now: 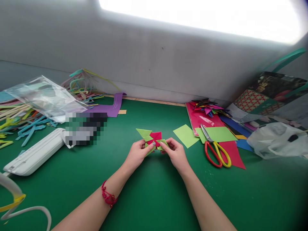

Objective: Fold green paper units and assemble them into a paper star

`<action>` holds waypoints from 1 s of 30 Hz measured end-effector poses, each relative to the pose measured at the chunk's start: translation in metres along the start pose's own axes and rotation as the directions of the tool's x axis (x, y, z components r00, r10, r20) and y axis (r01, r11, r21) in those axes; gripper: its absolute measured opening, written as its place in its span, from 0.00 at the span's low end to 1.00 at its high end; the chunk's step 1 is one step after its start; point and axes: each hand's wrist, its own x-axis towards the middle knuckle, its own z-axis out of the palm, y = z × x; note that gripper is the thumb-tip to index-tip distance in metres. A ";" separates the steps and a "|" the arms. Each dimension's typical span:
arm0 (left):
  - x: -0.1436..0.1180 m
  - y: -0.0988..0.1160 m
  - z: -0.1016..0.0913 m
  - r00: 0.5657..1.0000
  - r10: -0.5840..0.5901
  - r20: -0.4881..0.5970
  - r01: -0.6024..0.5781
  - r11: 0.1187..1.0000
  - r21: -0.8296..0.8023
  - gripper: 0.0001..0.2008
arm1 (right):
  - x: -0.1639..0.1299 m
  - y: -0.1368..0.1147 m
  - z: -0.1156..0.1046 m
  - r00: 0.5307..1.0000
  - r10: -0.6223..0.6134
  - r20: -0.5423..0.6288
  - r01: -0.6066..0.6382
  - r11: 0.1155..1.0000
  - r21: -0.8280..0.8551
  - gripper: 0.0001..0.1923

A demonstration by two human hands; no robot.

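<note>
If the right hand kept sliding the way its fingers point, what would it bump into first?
The right hand points left toward the left hand. It already grips the folded paper between them, so beyond that paper it would likely meet the left hand's fingers.

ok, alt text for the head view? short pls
Both hands, left hand and right hand, hold a folded green-and-red paper piece over a green table. Red-and-yellow scissors lie on coloured paper sheets to the right; a white device lies to the left.
</note>
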 end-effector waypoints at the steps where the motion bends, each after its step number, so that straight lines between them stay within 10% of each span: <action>1: 0.000 0.000 0.000 1.000 0.003 -0.003 -0.003 1.000 0.002 0.17 | 0.000 0.000 0.000 1.000 0.006 0.006 -0.006 1.000 -0.006 0.10; 14: 0.001 0.007 0.003 0.990 -0.129 -0.050 0.134 0.986 0.104 0.20 | -0.006 -0.008 0.012 0.997 0.008 -0.076 -0.020 0.988 -0.153 0.16; 30: -0.002 0.006 0.006 0.998 0.003 -0.067 0.005 0.993 0.122 0.14 | -0.007 -0.007 0.015 0.999 0.040 -0.029 -0.043 0.993 -0.111 0.17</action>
